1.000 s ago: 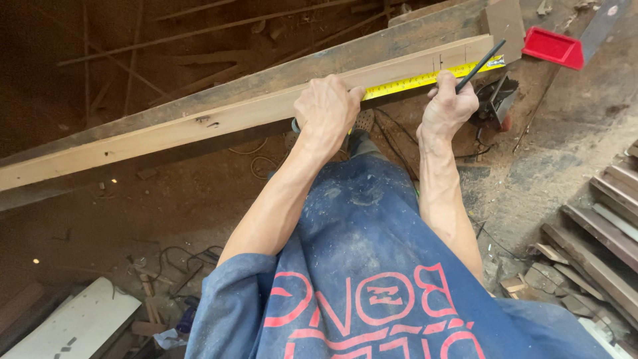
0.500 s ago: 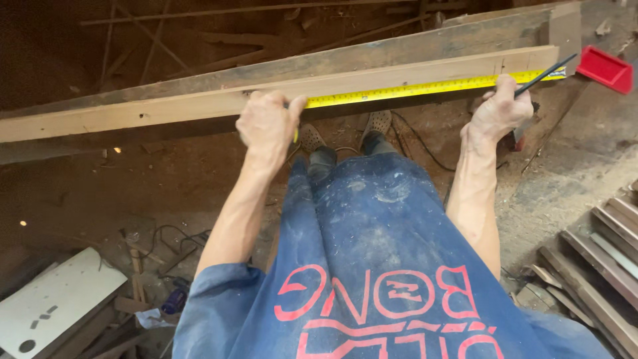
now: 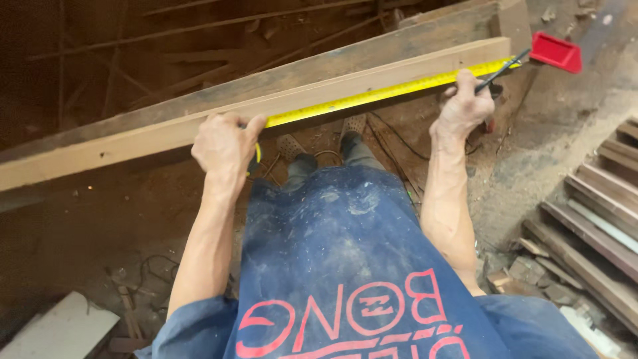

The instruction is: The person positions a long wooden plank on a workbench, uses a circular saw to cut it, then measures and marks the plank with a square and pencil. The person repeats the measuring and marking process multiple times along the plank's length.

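A long pale wooden plank (image 3: 133,133) lies slanted across the view on a darker beam (image 3: 372,56). A yellow measuring tape (image 3: 372,94) is stretched along the plank's near edge. My left hand (image 3: 224,147) grips the tape's case against the plank near its middle. My right hand (image 3: 465,106) presses the tape down near the plank's right end and holds a dark pencil (image 3: 502,70) whose tip points at the tape's far end.
A red flat object (image 3: 555,52) lies on the dirt floor beyond the plank's right end. Stacked planks (image 3: 591,239) sit at the right. A white board (image 3: 60,329) lies at bottom left. Thin rods and cables litter the ground.
The two hands have spread further apart along the plank and more tape is drawn out. The view has shifted, so the plank's right end sits closer to the red object.
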